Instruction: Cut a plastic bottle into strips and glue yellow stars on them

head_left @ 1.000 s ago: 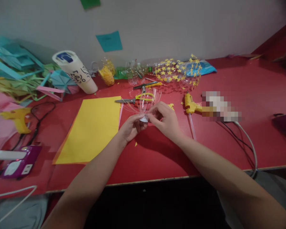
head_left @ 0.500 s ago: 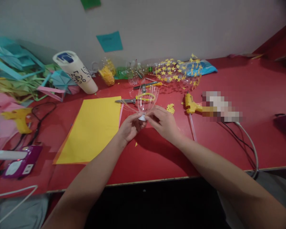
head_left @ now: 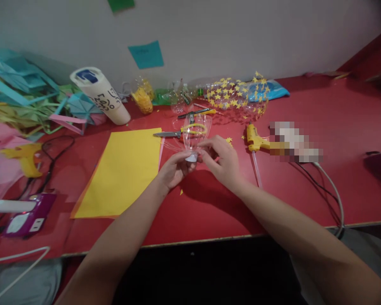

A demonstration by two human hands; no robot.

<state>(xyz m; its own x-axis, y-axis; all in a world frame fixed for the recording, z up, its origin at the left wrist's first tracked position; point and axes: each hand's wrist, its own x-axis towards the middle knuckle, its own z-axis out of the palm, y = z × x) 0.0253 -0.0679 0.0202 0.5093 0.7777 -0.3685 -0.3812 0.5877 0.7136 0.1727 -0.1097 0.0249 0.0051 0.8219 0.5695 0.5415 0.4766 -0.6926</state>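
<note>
My left hand grips the white cap end of a clear plastic bottle cut into thin strips. The strips fan upward and out to the left, away from me. Just right of the cap is my right hand, thumb and forefinger parted, fingertips close to the base of the strips. Beyond the strips lie yellow-handled scissors, partly seen through the plastic, and a yellow-and-black cutter. Yellow paper stars show past my right fingers.
Yellow paper sheets lie at left on the red table. A yellow glue gun and a cable stand at right. Behind are a white tube and a star-covered bottle piece. A purple power strip is at far left.
My right hand has drawn slightly right, off the cap, and its fingers have parted. My left hand still grips the cap end, and more of the cap shows.
</note>
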